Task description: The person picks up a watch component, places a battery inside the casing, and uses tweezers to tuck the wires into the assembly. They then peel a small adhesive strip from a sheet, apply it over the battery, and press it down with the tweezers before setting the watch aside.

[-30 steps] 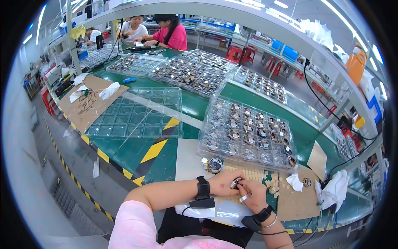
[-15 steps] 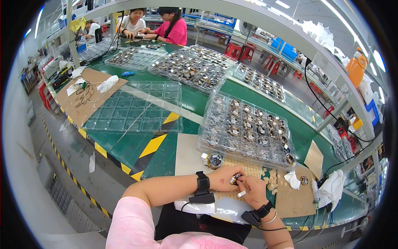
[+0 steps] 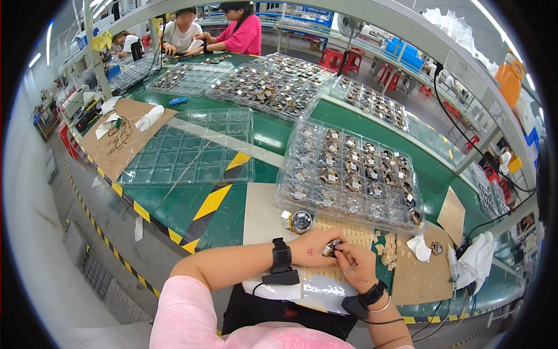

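Observation:
Both my hands meet over a tan sheet [image 3: 349, 234] with rows of small marks. Between them is a small round electronic module [image 3: 332, 248], dark with a pale metallic rim. My left hand [image 3: 314, 246] is closed round its far side, and my right hand [image 3: 358, 266] pinches its near right edge. My fingers cover much of it. Just beyond my left hand, a similar round module [image 3: 301, 221] lies with a yellow-and-white piece at its side. Farther off stands a clear plastic tray [image 3: 281, 200] with rows of such modules in square compartments.
Another clear compartment tray [image 3: 192, 145] lies to the left on the green table. More module trays [image 3: 261, 87] stand farther back. On the right are a cardboard sheet [image 3: 415, 285], crumpled white tissue [image 3: 418, 248] and a white cloth [image 3: 478, 259]. Two co-workers sit at the far end.
A small white piece seen under my right fingers is out of sight now. My right fingers have shifted slightly at the module, which shows a little more. The whole view has tilted slightly.

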Tool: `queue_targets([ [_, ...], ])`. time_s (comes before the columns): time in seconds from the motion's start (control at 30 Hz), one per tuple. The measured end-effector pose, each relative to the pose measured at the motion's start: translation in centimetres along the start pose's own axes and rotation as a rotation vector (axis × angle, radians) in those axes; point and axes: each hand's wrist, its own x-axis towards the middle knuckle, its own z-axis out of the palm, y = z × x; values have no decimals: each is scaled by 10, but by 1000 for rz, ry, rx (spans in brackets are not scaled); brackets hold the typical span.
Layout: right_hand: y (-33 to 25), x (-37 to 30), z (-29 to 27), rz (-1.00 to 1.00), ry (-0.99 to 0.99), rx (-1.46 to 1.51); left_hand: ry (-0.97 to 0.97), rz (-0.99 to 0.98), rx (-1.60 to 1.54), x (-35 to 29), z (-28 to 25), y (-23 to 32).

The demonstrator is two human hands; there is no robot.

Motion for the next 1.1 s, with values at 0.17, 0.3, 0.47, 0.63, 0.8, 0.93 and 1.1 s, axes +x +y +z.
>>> queue_targets([
  [0.17,-1,2,-2,3,-12,20,36,58,8,1,0,-3],
  [0.3,-3,3,-1,16,-4,21,27,44,6,0,-2,0],
  [0.47,-6,-2,1,15,14,23,17,-5,-4,-5,0,3],
  [0.63,-2,-10,-1,12,42,-7,-2,30,-58,-3,4,2],
  [0.8,12,-5,7,-12,83,44,54,16,-29,-1,-4,-6],
  [0.93,13,1,2,14,112,64,36,-99,-90,7,-10,9],
  [1.1,13,0,2,-14,148,92,70,-32,-78,8,-4,4],
])
